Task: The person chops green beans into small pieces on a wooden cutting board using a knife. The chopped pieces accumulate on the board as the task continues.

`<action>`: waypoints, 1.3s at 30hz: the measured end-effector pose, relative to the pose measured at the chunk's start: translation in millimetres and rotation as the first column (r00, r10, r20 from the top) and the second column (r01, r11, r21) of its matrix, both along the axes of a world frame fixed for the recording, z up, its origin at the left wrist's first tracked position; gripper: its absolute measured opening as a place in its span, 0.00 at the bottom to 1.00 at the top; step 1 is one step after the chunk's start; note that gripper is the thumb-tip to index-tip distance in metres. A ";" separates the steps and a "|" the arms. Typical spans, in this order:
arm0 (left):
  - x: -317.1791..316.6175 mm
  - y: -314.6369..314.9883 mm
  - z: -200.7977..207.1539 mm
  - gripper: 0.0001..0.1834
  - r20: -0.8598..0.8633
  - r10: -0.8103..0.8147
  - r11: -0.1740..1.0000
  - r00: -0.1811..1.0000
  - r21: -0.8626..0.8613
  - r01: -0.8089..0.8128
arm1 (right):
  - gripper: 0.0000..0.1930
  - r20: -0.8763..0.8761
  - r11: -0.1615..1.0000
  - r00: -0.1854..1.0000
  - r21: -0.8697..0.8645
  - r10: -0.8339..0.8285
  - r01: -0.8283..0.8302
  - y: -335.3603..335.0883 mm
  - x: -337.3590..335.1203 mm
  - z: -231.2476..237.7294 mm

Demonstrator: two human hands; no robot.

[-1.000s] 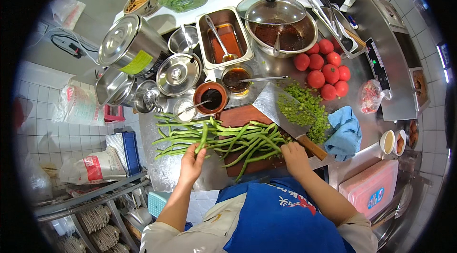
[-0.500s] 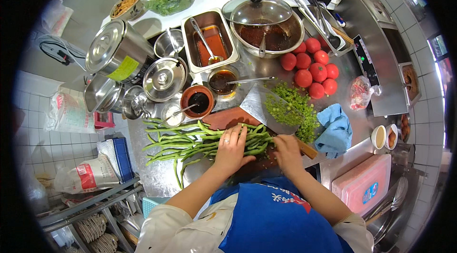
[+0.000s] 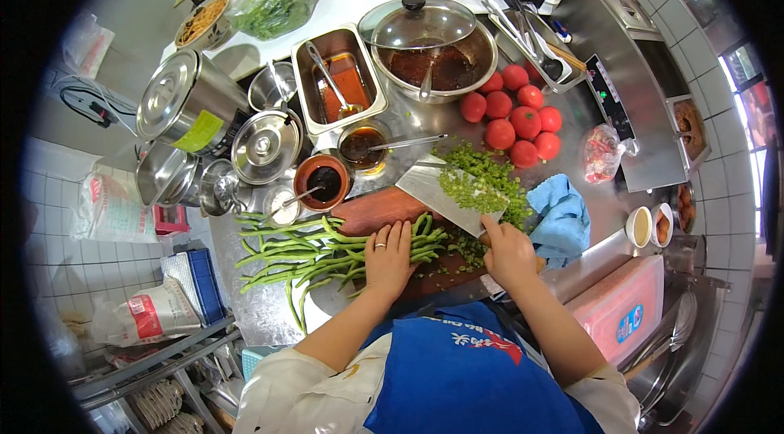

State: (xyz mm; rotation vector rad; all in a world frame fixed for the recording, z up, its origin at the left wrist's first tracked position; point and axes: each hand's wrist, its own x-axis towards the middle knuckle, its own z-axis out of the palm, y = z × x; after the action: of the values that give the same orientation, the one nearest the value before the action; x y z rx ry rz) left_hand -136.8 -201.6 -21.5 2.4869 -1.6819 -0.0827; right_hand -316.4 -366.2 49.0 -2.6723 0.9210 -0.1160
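A bunch of long green beans (image 3: 314,253) lies across a wooden cutting board (image 3: 382,212), the tips reaching left onto the metal worktop. My left hand (image 3: 389,261) rests on the right part of the bunch, fingers stretched out over the beans. My right hand (image 3: 508,256) is closed around the wooden handle of a cleaver (image 3: 428,189), whose end shows by the palm. The broad blade lies flat, pointing away to the left. Chopped green pieces (image 3: 490,179) cover its right side and the worktop beyond; more lie on the board between my hands.
Red tomatoes (image 3: 524,121) sit beyond the greens, and a crumpled blue cloth (image 3: 560,218) lies right. Behind the board stand a bowl of dark sauce (image 3: 325,182), a steel pan of red oil (image 3: 339,79) and a glass-lidded bowl (image 3: 437,95). Lidded pots (image 3: 266,148) crowd the left.
My right hand has moved from the beans' cut ends to the cleaver's handle and closed on it. My left hand stays on the beans, thumb drawn in. The whole view has shifted slightly.
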 end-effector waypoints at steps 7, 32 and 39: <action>-0.9 -18.9 7.7 0.54 -0.061 -0.088 0.994 0.994 -0.073 0.084 | 0.20 0.106 0.838 0.959 0.517 -0.264 0.174 33.0 -27.8 37.4; 10.5 -29.3 -13.7 0.55 -0.197 -0.052 0.994 0.979 -0.100 0.032 | 0.19 0.036 0.845 0.971 0.501 -0.235 0.186 56.3 -31.0 6.3; 7.2 -33.4 -3.2 0.41 -0.224 -0.031 0.994 0.974 -0.114 0.005 | 0.18 0.096 0.857 0.956 0.473 -0.279 0.202 51.1 -33.5 1.5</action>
State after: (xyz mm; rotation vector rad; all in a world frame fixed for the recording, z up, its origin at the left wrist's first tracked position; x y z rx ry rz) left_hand -129.6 -235.0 -24.7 2.2840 -1.5710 -0.2546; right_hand -349.9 -315.1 50.5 -2.0731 1.0739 -0.1475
